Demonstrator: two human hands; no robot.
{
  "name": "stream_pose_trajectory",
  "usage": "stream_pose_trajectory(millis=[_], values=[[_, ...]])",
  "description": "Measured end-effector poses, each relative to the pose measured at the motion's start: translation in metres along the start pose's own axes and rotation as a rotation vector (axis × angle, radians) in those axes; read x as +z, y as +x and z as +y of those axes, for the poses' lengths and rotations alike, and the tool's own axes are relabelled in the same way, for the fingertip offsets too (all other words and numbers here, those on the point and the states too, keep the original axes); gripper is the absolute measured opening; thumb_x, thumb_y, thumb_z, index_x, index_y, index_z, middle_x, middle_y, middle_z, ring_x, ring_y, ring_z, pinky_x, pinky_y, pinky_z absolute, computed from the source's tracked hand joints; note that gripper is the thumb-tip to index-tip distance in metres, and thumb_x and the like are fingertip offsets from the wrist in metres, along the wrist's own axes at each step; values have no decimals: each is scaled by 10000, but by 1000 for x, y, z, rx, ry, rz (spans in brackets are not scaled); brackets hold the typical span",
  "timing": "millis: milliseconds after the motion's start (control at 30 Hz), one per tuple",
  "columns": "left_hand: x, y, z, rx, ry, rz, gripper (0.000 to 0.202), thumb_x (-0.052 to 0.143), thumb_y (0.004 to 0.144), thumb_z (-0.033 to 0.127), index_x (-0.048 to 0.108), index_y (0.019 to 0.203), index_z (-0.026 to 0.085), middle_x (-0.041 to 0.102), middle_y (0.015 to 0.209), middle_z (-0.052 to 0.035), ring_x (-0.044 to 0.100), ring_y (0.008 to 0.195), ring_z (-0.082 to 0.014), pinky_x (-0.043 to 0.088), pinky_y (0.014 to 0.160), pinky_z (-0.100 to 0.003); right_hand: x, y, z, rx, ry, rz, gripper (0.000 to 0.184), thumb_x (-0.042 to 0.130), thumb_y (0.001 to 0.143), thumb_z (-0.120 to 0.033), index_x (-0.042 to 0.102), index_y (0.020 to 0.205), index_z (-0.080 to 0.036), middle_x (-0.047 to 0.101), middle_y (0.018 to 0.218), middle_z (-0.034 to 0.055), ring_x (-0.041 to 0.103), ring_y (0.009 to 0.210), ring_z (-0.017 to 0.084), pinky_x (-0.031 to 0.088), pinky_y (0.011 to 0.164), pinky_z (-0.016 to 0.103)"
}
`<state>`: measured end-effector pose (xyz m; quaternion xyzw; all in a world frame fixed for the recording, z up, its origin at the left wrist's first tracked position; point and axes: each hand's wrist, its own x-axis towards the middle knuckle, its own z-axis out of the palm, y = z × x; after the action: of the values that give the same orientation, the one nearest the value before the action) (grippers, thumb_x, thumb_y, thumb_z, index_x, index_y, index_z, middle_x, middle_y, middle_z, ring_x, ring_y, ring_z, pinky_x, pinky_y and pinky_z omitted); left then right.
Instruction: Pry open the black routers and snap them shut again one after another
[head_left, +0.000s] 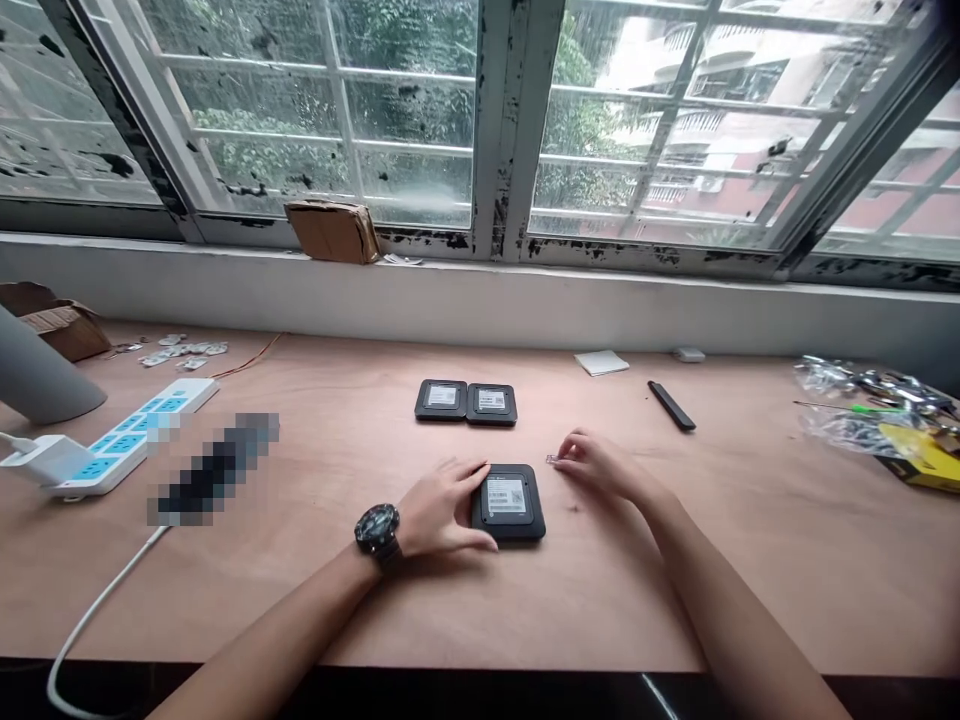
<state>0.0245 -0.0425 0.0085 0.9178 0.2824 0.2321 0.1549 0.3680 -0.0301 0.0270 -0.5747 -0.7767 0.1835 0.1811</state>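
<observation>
Right hand (600, 465) has its fingertips pinched together on a tiny silvery metal piece (553, 460), just right of the black square device with a white label (508, 502), which lies flat at near centre of the brown wooden desk (675, 560). Left hand (442, 510) clasps the device's left edge, thumb along the near side. Two matching black devices (466, 401) sit side by side farther back.

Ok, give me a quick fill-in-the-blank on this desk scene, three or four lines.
The left hand, wearing a ___, touches the nearest black device.
Behind it, ___ more black devices lie side by side.
The right hand pinches a small piece just ___ of that device.
The power strip lies on the person's ___ side.
Missing: watch; two; right; left.
</observation>
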Motion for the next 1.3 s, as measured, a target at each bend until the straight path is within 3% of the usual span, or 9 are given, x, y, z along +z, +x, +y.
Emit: stream_pose_trajectory(millis=[133,267,367,467,600,700,900,1167,1300], values=[[11,0,12,-53,-40,-60,1120,735,768,727,233,1616,195,326,1619,-192,365,1475,-368,367,1195,-510,9,4,-14,-78,-42,121,283,592,972,-487,692,933,-225,712,1006,66,673,911,231,535,807,356],[0,-2,-14,-77,-95,-103,1161,766,751,705,171,1630,234,214,1667,-145,293,1512,-324,364,1208,-446,10,6,-29,-128,-26,343,273,523,1013,-468,666,992,-236,741,1009,81,656,967,261,527,850,403],[-15,-4,-38,-178,-36,-2,894,703,865,630,327,1585,256,340,1629,-108,383,1475,-306,389,1191,-450,13,5,-38,-99,196,449,309,460,1037,-477,602,1153,-228,733,1019,89,673,901,238,541,762,360],[-23,-5,-44,-209,-22,17,571,598,977,543,520,1473,271,542,1499,-76,537,1366,-272,459,1132,-423,20,2,-49,-101,429,523,359,409,1054,-454,490,1327,-234,687,995,76,641,817,206,531,694,331],[-15,-2,-21,-90,-92,-53,957,756,796,662,359,1572,267,408,1594,-113,425,1450,-304,398,1182,-444,33,-3,-62,-124,634,620,301,375,1063,-421,453,1309,-266,578,902,40,551,750,187,501,639,309],[-2,2,-3,-9,-59,-109,1104,770,739,714,255,1611,273,314,1636,-142,341,1490,-354,340,1205,-521,42,-6,-66,-146,645,627,269,365,1065,-410,440,1287,-276,554,885,36,553,771,192,507,645,313],[16,4,10,-15,110,-14,1030,693,764,774,351,1576,241,397,1586,-173,398,1441,-407,329,1190,-597,53,-3,-59,-251,520,586,261,376,1069,-365,404,1313,-276,593,941,43,609,838,197,539,721,352],[17,4,10,1,146,2,980,649,793,786,389,1549,220,431,1557,-175,401,1430,-410,331,1186,-595,53,-3,-62,-296,410,523,252,378,1069,-337,441,1302,-264,632,997,57,627,851,194,541,785,369],[12,4,11,-4,141,8,876,622,837,758,455,1510,222,462,1534,-162,410,1418,-403,326,1182,-598,45,-4,-71,-198,565,465,220,458,1037,-411,566,1147,-255,628,1055,65,598,777,180,533,700,333]])
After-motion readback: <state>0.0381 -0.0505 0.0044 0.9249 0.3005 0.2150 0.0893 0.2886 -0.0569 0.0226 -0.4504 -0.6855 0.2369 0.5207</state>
